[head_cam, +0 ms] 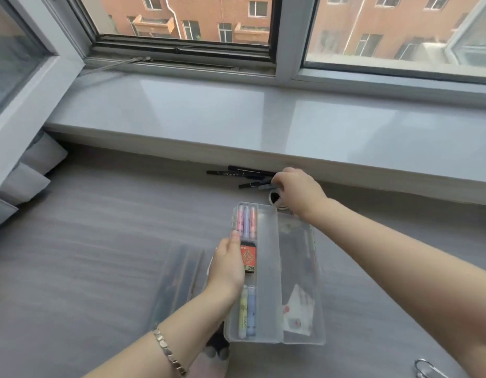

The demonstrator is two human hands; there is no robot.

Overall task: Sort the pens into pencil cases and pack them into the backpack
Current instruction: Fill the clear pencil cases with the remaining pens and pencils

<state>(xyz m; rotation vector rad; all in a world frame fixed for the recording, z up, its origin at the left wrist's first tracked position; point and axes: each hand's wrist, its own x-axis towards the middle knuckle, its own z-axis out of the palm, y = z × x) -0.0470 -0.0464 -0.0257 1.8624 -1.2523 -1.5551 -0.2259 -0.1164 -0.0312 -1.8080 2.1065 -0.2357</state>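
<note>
Head view is showing, nearest, a metal clip (427,368) lying at the bottom right of the grey surface (86,255). The left hand (227,266), with a bracelet (168,350) on its wrist, is holding the left wall of the open clear pencil case (267,268). Its grip is closing over the rim, the thumb lying along the top and the other fingers going down the outer side, mostly hidden.

In the case's left compartment a yellow highlighter (243,312) and a blue highlighter (252,312) are lying side by side at the near end. An orange eraser (248,256) marked 2B is sitting in the middle, and three pastel highlighters (246,222) are lying at the far end. The lid (301,249) is lying open to the right, with a white paper (297,309) in it. A second clear case (179,279), blurred, is lying just to the left.

Farther off, the right hand (297,192) is hanging at the foot of the windowsill (236,118), its fingers curled and its grip pinching the end of a pen (250,184). A small round black-and-white thing (275,199) is sitting between this hand and the case. Two black pens (244,171) are lying just beyond, under the sill's edge.
</note>
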